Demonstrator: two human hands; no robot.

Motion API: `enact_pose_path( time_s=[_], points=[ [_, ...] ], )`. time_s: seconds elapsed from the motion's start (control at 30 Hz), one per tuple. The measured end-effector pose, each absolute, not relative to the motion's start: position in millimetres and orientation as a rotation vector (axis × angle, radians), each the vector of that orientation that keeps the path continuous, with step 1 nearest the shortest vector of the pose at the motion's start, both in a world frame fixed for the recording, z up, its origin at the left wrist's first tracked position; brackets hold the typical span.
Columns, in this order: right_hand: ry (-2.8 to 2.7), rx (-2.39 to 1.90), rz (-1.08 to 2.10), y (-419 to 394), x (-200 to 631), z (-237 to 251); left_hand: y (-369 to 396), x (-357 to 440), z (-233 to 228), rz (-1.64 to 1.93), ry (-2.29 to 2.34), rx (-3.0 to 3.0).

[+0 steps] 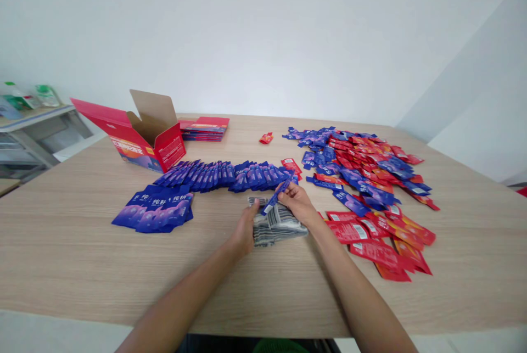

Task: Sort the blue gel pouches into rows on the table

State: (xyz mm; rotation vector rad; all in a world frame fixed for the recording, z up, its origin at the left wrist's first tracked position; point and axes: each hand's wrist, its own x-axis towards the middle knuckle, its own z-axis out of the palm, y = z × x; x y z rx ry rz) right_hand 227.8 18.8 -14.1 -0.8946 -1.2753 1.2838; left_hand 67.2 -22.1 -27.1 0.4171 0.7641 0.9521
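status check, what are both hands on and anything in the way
Left hand gripping striped bundle at its left end. Right hand pinching blue packet, slanted over the bundle. Red packet just beyond right hand, not blocking the bundle.

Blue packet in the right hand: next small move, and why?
Probably steady the blue packet with the thumb of the left hand: the right hand holds it aslant over the striped bundle, its lower end close to that thumb, while the left hand grips the bundle's edge.
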Motion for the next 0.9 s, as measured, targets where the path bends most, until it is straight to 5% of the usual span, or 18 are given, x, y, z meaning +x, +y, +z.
enact_pose_path(
  time_s=[0.9],
  points=[
    [-1.155, -1.045, 0.931, 20, 229, -13, -31, 71, -38, 1.110, 0.656, 0.724]
  ],
)
